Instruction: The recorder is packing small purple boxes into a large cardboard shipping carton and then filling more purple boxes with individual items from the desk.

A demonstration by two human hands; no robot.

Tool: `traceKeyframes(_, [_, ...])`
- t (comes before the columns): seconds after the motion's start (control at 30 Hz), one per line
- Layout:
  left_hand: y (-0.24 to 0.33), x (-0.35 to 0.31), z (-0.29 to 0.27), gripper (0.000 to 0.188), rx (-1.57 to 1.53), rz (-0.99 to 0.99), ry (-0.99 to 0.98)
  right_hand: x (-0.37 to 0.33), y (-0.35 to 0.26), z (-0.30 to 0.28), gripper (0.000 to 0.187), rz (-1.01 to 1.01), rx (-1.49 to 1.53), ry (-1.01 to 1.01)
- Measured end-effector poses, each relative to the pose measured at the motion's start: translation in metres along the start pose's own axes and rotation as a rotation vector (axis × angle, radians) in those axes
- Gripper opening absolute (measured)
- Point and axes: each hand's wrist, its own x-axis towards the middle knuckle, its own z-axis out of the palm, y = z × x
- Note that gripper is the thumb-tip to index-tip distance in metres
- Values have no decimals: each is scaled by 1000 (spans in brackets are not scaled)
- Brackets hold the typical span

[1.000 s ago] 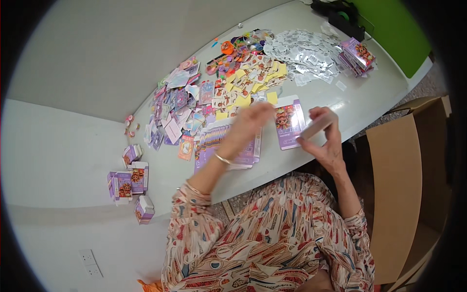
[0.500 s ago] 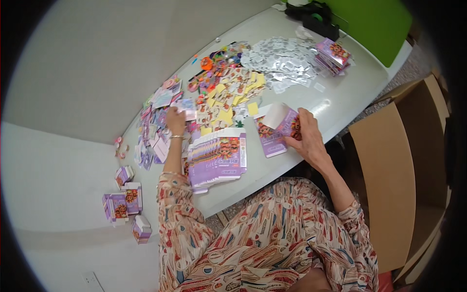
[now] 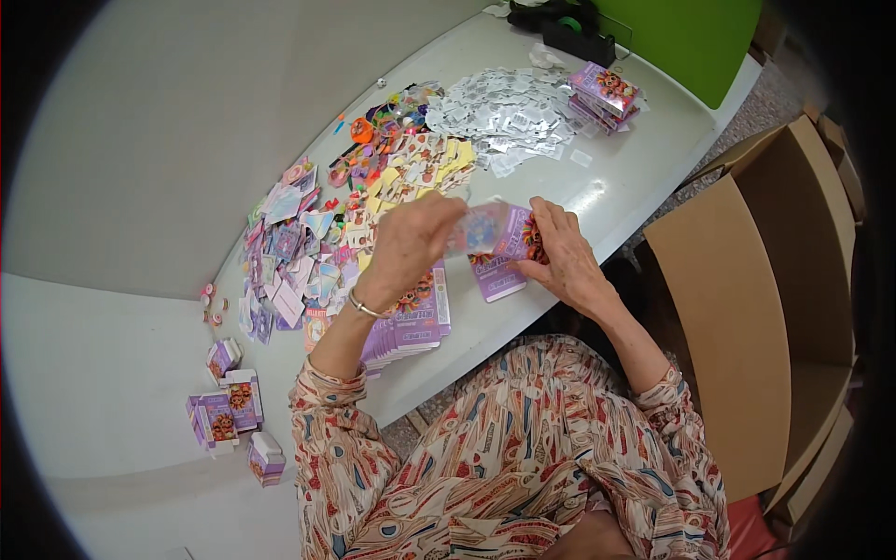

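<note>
My right hand [image 3: 567, 259] holds a small purple printed carton [image 3: 516, 239] by its right side, over another flat purple carton [image 3: 504, 284] on the table. Pinched in the fingers of my left hand [image 3: 411, 241] is a pale, see-through packet [image 3: 477, 230] with a bluish print, smeared by motion. It hangs at the carton's upper left end; whether it touches the carton I cannot tell. Beneath my left wrist, a fanned stack of flat purple cartons [image 3: 415, 327] is partly hidden.
Left of the stack lies a heap of pastel cards and packets [image 3: 291, 247]. Beyond are yellow-backed cards [image 3: 425, 173], colourful trinkets [image 3: 359, 163] and silvery-white slips [image 3: 504, 107]. Purple boxes [image 3: 605, 91] and a black tape dispenser [image 3: 579, 42] stand at the back. A large open cardboard box [image 3: 723, 345] is at right.
My left hand has come right from the pastel heap to the carton, bringing the see-through packet. My right hand still holds the carton. The whole view has shifted slightly.
</note>
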Motion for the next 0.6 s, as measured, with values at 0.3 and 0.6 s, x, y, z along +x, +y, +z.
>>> traceKeyframes(0.3, [30,18,31,20,-453,-80,25,-3,5,-11,85,82,74,-85])
traceKeyframes(0.6, [-15,-24,76,66,116,-110,-260,8,41,-2,84,-161,-447,523])
